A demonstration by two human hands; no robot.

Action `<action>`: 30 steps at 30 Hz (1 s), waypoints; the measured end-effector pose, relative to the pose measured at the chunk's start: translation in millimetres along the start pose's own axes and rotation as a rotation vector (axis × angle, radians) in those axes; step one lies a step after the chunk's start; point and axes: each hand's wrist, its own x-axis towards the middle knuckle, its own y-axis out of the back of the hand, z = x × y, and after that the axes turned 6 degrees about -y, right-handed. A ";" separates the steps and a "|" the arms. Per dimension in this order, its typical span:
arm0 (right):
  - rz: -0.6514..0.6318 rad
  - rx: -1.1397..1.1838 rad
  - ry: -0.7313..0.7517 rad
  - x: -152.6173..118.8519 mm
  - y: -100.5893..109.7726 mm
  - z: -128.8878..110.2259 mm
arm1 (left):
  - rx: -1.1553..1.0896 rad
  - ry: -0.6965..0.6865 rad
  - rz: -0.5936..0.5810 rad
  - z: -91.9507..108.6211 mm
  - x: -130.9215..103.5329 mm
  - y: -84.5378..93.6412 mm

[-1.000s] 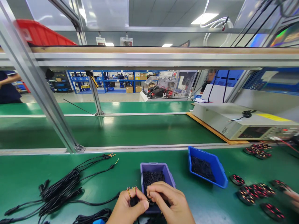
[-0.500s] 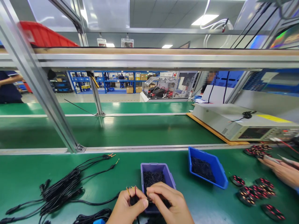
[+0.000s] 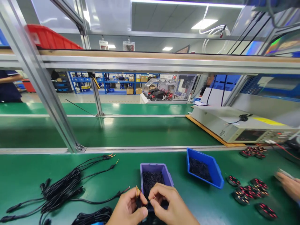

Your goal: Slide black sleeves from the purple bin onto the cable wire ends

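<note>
My left hand [image 3: 128, 208] is closed around the end of a black cable [image 3: 139, 203], with thin yellow and red wires sticking up between thumb and fingers. Close beside it, my right hand [image 3: 170, 204] pinches with thumb and forefinger near the cable end; whatever is in that pinch is too small to make out. Both hands are over the near side of a purple bin [image 3: 168, 175], which holds many short black tube pieces [image 3: 152, 180]. My fingers hide part of the bin.
Bundled black cables [image 3: 63, 187] lie at left, with another coil [image 3: 93, 216] nearer me. Right of the purple bin stands a blue bin [image 3: 217, 175] of black pieces. Farther right are round black-and-red parts [image 3: 243, 196], another person's hand [image 3: 289, 186] and a grey instrument [image 3: 227, 120].
My right hand's fingers have drawn slightly away from my left, and the wires in my left hand stand closer together. The other person's hand has moved right, away from the round parts.
</note>
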 end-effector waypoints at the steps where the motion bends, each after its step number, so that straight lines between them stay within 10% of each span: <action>1: -0.026 -0.006 -0.006 -1.7 4.4 -1.2 | 0.039 -0.026 -0.001 0.2 0.2 1.1; 6: -0.288 -0.034 0.071 -2.5 26.9 -5.4 | 0.040 0.013 0.036 -2.1 4.2 5.5; 13: -0.029 -0.792 -0.008 28.3 4.1 7.6 | 0.123 0.014 -0.052 0.0 6.0 7.6; 23: 0.000 -0.797 -0.024 27.5 4.4 14.0 | 0.567 -0.147 -0.389 -23.1 -4.2 -4.9; 30: 0.066 -0.753 0.034 12.8 5.0 6.8 | 0.320 -0.032 0.021 1.6 11.9 5.3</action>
